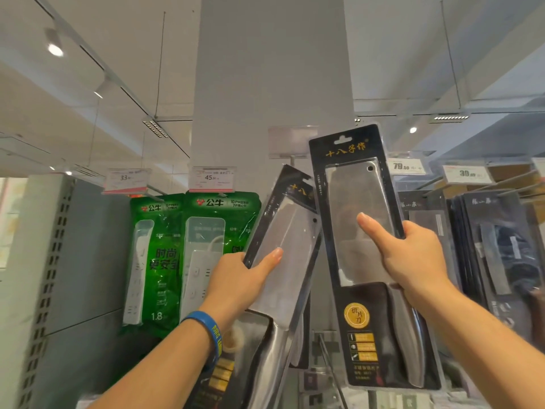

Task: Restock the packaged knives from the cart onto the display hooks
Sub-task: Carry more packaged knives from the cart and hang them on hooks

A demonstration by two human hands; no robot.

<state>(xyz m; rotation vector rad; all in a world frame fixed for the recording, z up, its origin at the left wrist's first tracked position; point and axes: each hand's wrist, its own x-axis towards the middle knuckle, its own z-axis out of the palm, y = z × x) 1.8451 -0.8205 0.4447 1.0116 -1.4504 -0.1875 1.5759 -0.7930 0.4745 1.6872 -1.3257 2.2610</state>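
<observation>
Green packs [165, 261] and dark packs [501, 246] crowd both sides as the left hand [236, 281] grips a tilted knife pack [289, 231], the right hand [413, 255] an upright knife pack [354, 184].

You're in a retail shop aisle: price tags [212, 177] clipped above hung stock from 10 to 2 o'clock, green power-strip packs [218, 261] at 9, packaged knives [495, 246] racked at 3, slotted shelving upright [50, 276] at 8, ceiling track spotlights [54, 42] at 11.
</observation>
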